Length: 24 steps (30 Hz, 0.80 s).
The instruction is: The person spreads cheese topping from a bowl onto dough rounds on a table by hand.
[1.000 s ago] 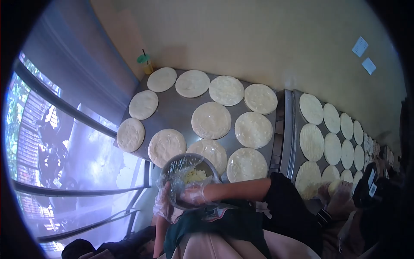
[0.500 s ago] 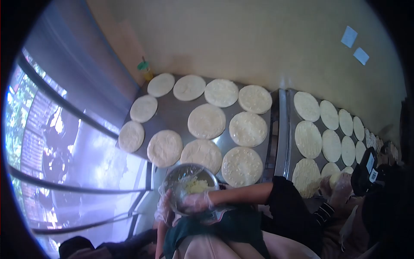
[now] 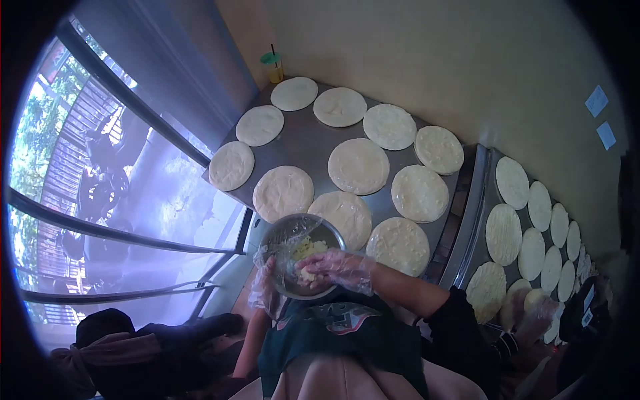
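Dough rounds (image 3: pixel 359 167) laid out, pale mix (image 3: pixel 310 248) left in bowl (image 3: pixel 325 229); left hand's (image 3: pixel 264 280) grip holds bowl, right hand's (image 3: pixel 328 265), in mix, can't tell.

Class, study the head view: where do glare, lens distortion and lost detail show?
In the head view, daylight glare washes out the left-side window; there too, its dark bars bow and the corners go black; fine highlights streak the plastic film at the bowl; and the farthest dough rounds, at right, look too small and soft to separate.
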{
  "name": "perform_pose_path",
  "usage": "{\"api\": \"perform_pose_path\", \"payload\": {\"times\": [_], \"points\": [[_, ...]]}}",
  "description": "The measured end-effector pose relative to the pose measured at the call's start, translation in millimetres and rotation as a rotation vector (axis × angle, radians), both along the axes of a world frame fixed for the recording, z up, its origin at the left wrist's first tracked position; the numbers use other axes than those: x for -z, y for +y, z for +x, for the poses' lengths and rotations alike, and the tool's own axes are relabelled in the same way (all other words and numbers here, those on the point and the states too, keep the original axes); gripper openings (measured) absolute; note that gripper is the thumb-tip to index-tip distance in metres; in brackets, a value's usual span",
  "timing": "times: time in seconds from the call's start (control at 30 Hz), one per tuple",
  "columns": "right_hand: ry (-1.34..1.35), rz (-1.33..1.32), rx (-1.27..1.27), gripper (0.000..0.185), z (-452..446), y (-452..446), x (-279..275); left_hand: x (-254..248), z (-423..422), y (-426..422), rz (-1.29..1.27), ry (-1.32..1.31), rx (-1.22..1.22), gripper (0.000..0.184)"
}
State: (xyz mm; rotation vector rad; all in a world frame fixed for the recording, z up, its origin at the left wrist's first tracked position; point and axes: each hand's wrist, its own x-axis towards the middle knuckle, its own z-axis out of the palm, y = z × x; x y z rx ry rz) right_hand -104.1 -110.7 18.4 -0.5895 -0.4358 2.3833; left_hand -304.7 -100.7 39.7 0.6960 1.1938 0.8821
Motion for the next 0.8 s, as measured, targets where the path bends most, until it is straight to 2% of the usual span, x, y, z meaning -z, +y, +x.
{"api": "perform_pose_path", "payload": {"times": [0.07,0.17,0.27,0.33,0.4,0.47,0.5,0.57,0.63,0.7,0.73,0.8], "points": [[-0.023,0.019,0.01,0.033,16,15,-12,14,-2,10,0.022,-0.05,-0.037,0.048],[-0.149,0.12,0.207,0.033,46,43,-20,-4,6,21,0.047,0.055,-0.007,0.048],[-0.235,0.133,0.417,0.033,86,80,-15,12,0,34,0.093,0.045,-0.001,0.047],[-0.425,0.136,0.534,0.034,117,106,1,3,1,43,0.095,0.035,-0.022,0.046],[-0.502,0.187,0.667,0.031,146,129,22,2,-2,54,0.095,0.022,-0.038,0.046],[-0.598,0.167,0.716,0.029,175,159,55,9,-11,66,0.169,0.2,0.016,0.048],[-0.685,0.144,0.761,0.027,186,172,70,12,-15,72,0.162,0.197,0.016,0.048],[-0.757,0.126,0.78,0.025,203,196,89,16,-22,85,0.019,0.137,-0.031,0.051],[-0.828,0.108,0.804,0.023,212,219,101,1,-21,98,0.006,0.116,-0.034,0.05],[-1.107,0.219,0.72,0.016,222,237,115,-2,-21,110,-0.011,0.096,-0.033,0.05],[-1.108,0.21,0.72,0.016,226,248,125,0,-22,117,-0.001,0.087,-0.035,0.049],[-1.277,0.414,0.577,0.012,234,270,153,1,-26,129,-0.001,0.084,-0.032,0.048]]}}
